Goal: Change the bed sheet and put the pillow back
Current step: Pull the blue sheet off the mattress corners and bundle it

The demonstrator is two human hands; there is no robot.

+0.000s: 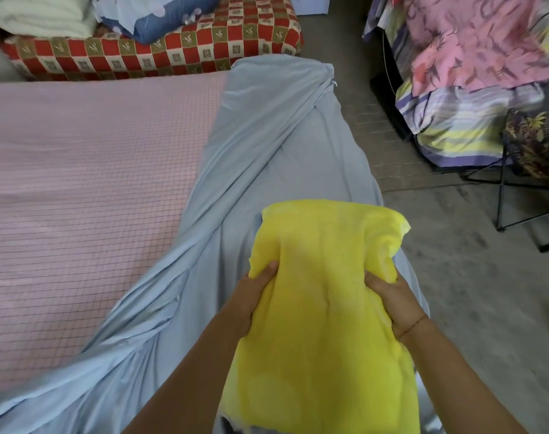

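At the upper left of the frame a folded white blanket (pixel 38 17) lies on a red checked mattress (pixel 173 54), with a blue flowered cushion (pixel 160 20) just beside it to the right. Below them, filling the left half, is the bed's pink checked surface (pixel 88 170), laid bare. A light blue sheet (pixel 267 145) runs in loose folds from the lower left corner up through the middle, covering only the bed's right-hand strip and hanging over its edge. In the lower middle, above that sheet, the left hand (pixel 254 296) grips the left edge of the yellow pillow (pixel 323 296), thumb on top and fingers tucked underneath out of sight. The picture is soft here, so this bundle may be a pillow in a fuzzy cover, though I cannot be sure. The right hand (pixel 389 296) holds its right edge, fingers curled into the fabric, a thin thread band (pixel 414 325) on the wrist. Further right is grey floor (pixel 470 277), a black folding frame (pixel 523 189), and at the upper right a heap of pink and striped cloths (pixel 473 42).
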